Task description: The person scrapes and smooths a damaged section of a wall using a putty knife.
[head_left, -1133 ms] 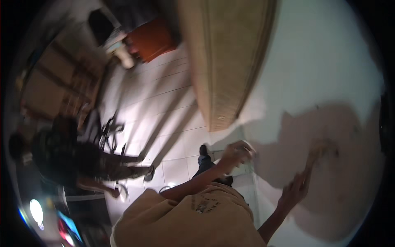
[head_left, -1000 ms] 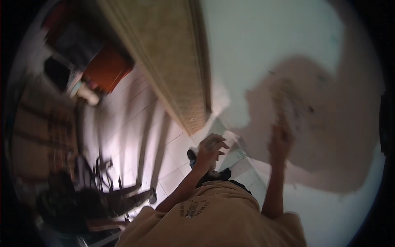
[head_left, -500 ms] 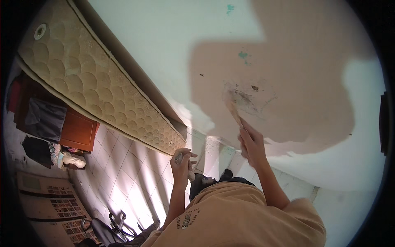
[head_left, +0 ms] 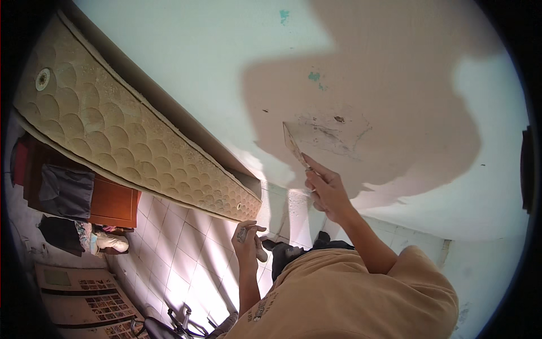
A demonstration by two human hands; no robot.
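Observation:
My right hand [head_left: 328,193] is closed around the handle of a putty knife [head_left: 293,146]. Its blade points up toward the pale wall [head_left: 395,130], with the tip at the left side of a scuffed, cracked patch [head_left: 330,133]. Whether the blade touches the wall, I cannot tell. Low beside the end of the mattress, my left hand [head_left: 247,238] is curled around something greyish with a pale, rounded end sticking out below the fingers. What it is does not show clearly.
A yellowish quilted mattress [head_left: 135,141] stands on edge at the left. Beyond it are a reddish-brown wooden cabinet [head_left: 116,198] with a grey cloth [head_left: 66,189], and a pile of clothes [head_left: 107,240]. A black chair [head_left: 164,327] sits on the tiled floor [head_left: 186,248].
My right hand has moved left with the putty knife, taking its blade from the damaged patch to the patch's left side. My left hand keeps its grip; the whole view has shifted slightly.

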